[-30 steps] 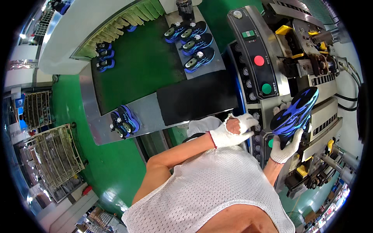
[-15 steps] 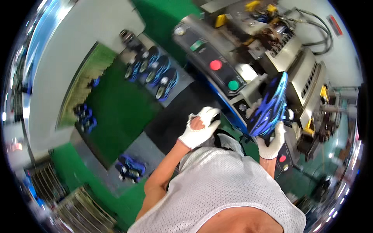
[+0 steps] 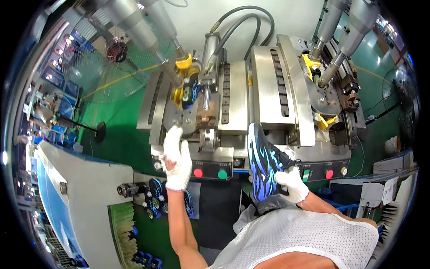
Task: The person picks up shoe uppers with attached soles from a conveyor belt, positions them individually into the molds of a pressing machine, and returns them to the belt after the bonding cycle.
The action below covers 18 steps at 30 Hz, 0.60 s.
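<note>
My right hand [image 3: 292,184], in a white knit glove, grips a black sneaker [image 3: 263,163] with a blue-purple patterned sole near its lower end. The sneaker is tilted up on its side, its sole facing left, in front of the machine's middle. My left hand [image 3: 177,162], gloved with a torn patch at the thumb side, reaches forward with fingers stretched at the front edge of the left press station [image 3: 179,117]. It holds nothing I can see. Another black and blue shoe [image 3: 191,91] sits in that station between yellow pads [image 3: 178,96].
A control panel with red [image 3: 198,173] and green [image 3: 222,174] buttons runs along the front. The right station has yellow pads [image 3: 328,122] under metal cylinders [image 3: 333,67]. At lower left, several shoes [image 3: 156,197] lie beside a brush-edged opening [image 3: 123,228]. A fan [image 3: 117,53] stands behind.
My view has swung to face the machine. My left hand has moved from near my lap to the left station's front edge. The sneaker remains in my right hand, now with its sole toward the left.
</note>
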Motion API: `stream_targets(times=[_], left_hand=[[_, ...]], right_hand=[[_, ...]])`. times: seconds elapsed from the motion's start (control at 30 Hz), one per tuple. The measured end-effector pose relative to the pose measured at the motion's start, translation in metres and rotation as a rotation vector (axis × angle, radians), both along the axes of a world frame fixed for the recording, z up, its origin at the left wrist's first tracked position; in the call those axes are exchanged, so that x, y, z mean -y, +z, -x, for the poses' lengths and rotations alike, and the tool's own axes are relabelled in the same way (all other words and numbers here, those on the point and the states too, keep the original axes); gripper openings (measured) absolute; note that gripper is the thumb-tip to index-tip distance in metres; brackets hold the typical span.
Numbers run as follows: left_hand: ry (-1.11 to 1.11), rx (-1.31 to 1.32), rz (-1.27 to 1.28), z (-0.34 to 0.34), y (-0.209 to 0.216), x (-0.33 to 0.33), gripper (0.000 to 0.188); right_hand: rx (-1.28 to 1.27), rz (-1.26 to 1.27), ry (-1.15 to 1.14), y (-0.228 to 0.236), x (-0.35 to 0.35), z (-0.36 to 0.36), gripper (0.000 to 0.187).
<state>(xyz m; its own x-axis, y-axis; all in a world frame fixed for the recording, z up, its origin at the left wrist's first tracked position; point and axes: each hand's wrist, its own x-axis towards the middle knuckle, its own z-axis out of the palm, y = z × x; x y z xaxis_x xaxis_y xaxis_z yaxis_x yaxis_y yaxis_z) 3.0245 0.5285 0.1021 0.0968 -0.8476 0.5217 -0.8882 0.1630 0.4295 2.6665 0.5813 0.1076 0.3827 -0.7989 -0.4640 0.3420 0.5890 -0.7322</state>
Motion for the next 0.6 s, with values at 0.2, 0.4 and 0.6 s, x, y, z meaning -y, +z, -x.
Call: stream_targets(times=[0.2, 0.4, 0.6], left_hand=[[-0.034, -0.022, -0.215, -0.057, -0.068, 0.180, 0.052], [0.199, 0.043, -0.476, -0.031, -0.102, 0.282, 0.078], [0.179, -0.085, -0.367, -0.076, -0.058, 0.276, 0.075]], right_hand=[[0.048, 0.103, -0.004, 0.011, 0.020, 0.016, 0.078], [-0.060, 0.200, -0.031, 0.013, 0.018, 0.039, 0.080], [-0.048, 0.047, 0.002, 0.023, 0.032, 0.022, 0.076]])
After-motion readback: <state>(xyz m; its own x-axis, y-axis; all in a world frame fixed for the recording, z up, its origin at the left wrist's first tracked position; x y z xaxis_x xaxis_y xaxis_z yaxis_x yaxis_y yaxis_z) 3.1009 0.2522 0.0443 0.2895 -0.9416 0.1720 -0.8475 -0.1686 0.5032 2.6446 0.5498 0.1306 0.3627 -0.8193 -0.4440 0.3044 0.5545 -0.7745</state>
